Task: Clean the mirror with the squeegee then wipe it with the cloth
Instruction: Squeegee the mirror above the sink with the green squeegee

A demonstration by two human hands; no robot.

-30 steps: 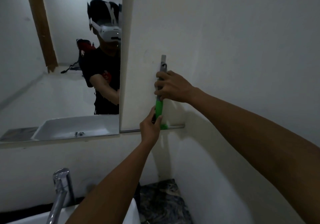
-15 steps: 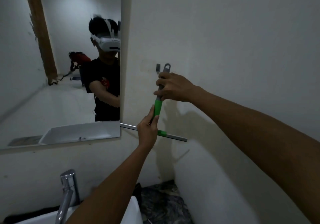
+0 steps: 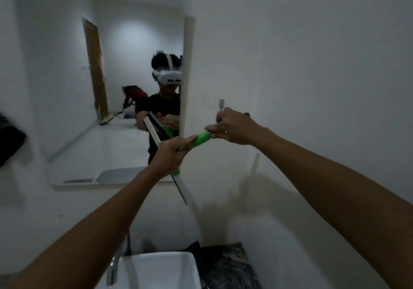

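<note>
A frameless mirror (image 3: 116, 87) hangs on the white wall at the left. The squeegee (image 3: 201, 141) has a green handle and a long pale blade running from the mirror's right part down past its lower right corner. My right hand (image 3: 234, 127) grips the grey end of the handle. My left hand (image 3: 172, 154) holds the handle close to the blade. The blade is tilted steeply, in front of the mirror's right edge. A dark cloth (image 3: 9, 141) hangs at the far left edge, blurred.
A white basin (image 3: 156, 271) with a chrome tap (image 3: 116, 264) sits below. A dark marbled counter (image 3: 228, 266) lies to its right. A small hook (image 3: 221, 104) is on the wall behind my right hand. The mirror reflects a person wearing a white headset.
The squeegee came off the wall hook and swung left. Its handle turned from upright to nearly level, and the blade now stands steeply in front of the mirror's right edge. The view rose.
</note>
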